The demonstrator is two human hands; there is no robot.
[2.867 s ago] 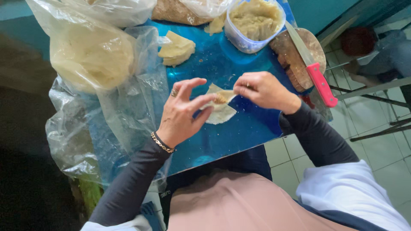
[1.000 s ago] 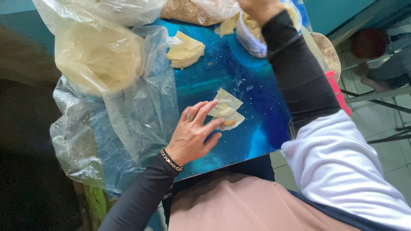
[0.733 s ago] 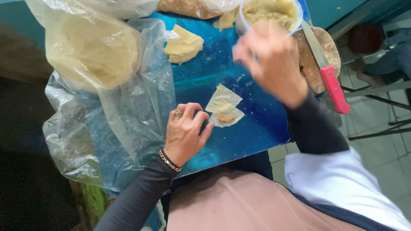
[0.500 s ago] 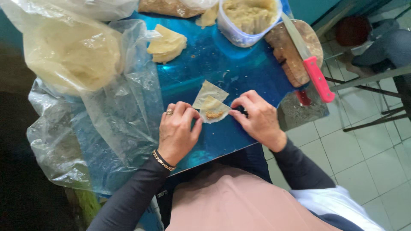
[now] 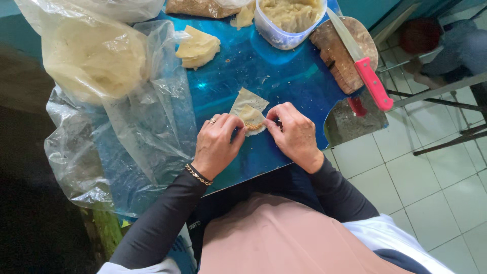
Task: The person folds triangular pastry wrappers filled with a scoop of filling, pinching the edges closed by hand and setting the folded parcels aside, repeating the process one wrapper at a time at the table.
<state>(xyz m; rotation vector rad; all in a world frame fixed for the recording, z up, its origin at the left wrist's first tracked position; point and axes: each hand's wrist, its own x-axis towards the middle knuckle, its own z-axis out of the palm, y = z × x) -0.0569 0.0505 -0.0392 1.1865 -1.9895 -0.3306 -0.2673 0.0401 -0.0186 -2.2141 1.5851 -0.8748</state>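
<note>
While the shiny blue table top takes up most of our view, the big clear plastic bags cover its left side, one holding a pale stack of wrappers. Farther back sit a clear tub of pale filling, a round wooden chopping block with a red-handled knife laid across it, and a small pile of folded wrappers.

Near the front edge lies the thin pastry wrapper, flat on the blue surface, its near corner folded over a bit of filling. To do this fold well, we judge, the edges should be drawn up evenly and pressed gently, so the thin sheet neither tears nor lets filling squeeze out.

Our left hand comes in from below, wrist bent, thumb and forefinger pinching the wrapper's left edge. Our right hand mirrors it, knuckles up, fingertips pinching the right edge. Both forearms angle inward, meeting at the wrapper.
</note>
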